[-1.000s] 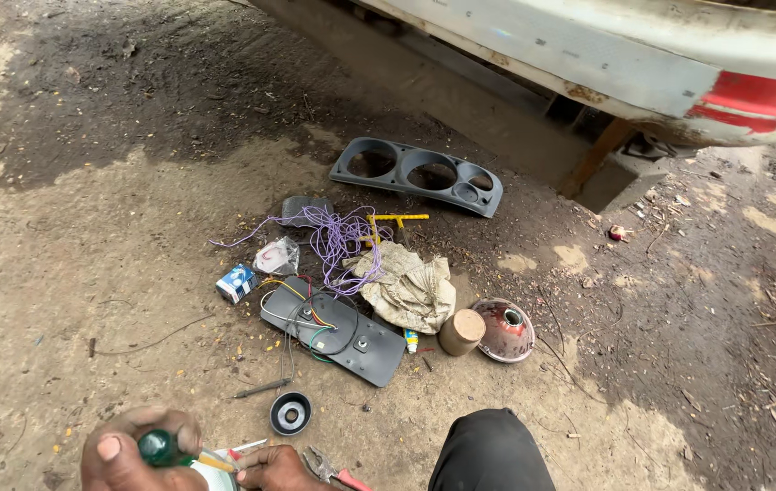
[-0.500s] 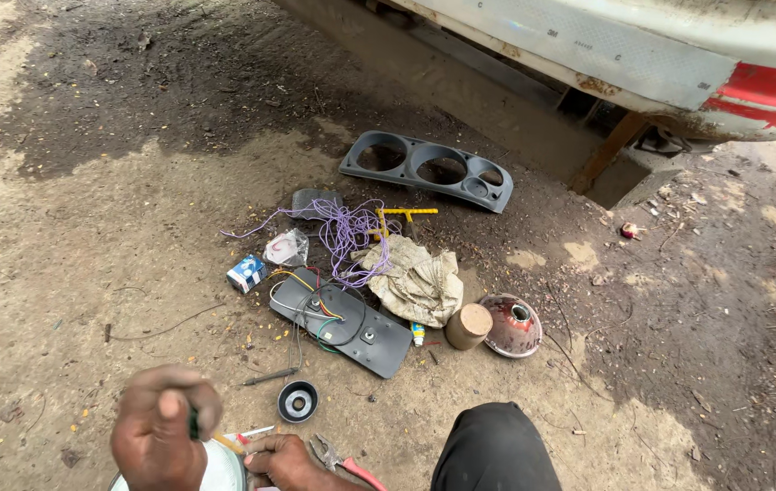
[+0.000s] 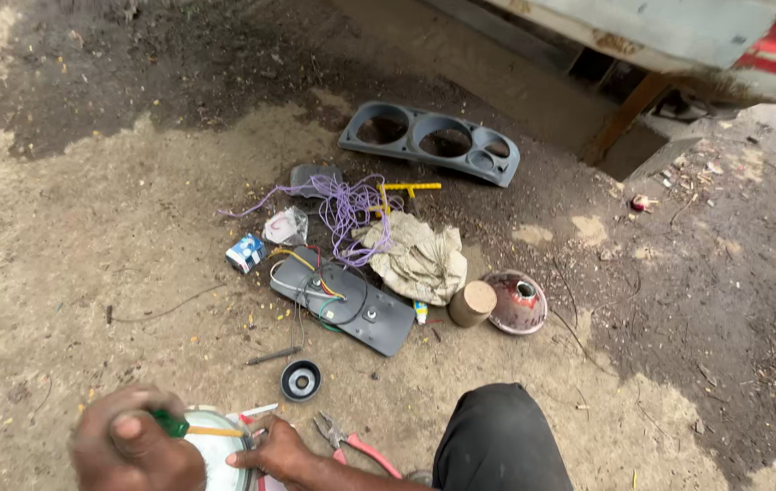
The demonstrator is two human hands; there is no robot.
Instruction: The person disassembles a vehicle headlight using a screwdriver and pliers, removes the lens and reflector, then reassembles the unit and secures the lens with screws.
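Head view, looking down at packed dirt ground (image 3: 60, 273) beside the rusted lower edge of a vehicle body (image 3: 679, 36).

Bottom left: the left hand (image 3: 138, 450) is clenched in a fist around a green-handled screwdriver (image 3: 190, 427), whose yellowish shank points right across a round, pale, metal-rimmed lamp unit (image 3: 220, 450). The lamp lies low in the frame, partly cut off by the picture edge. The right hand (image 3: 283, 453) rests its fingers on the lamp's right rim, seemingly to steady it against the push of the tool; it presses rather than closes around anything.

Just right of that hand, red-handled pliers (image 3: 356, 445) lie on the dirt within easy reach. Above them sits a small black round ring-shaped cap (image 3: 301, 379), and near it a thin dark metal rod (image 3: 272, 355).

Centre: a grey flat plastic backing plate with coloured wires (image 3: 342, 305) lies face up, wiring exposed. Up and to its left are a small blue-and-white carton (image 3: 246, 252) and a crumpled clear wrapper (image 3: 286, 225). A tangle of purple wire (image 3: 344, 205) spreads over a dirty beige rag (image 3: 417, 259). A yellow T-shaped tool (image 3: 409, 188) sits just behind.

Right of centre: a brown cylindrical cap (image 3: 472, 303), a round red-stained lamp reflector (image 3: 515, 301), and further back a grey three-hole plastic lamp housing (image 3: 429, 141). The person's dark-clothed knee (image 3: 497, 436) fills the lower middle.
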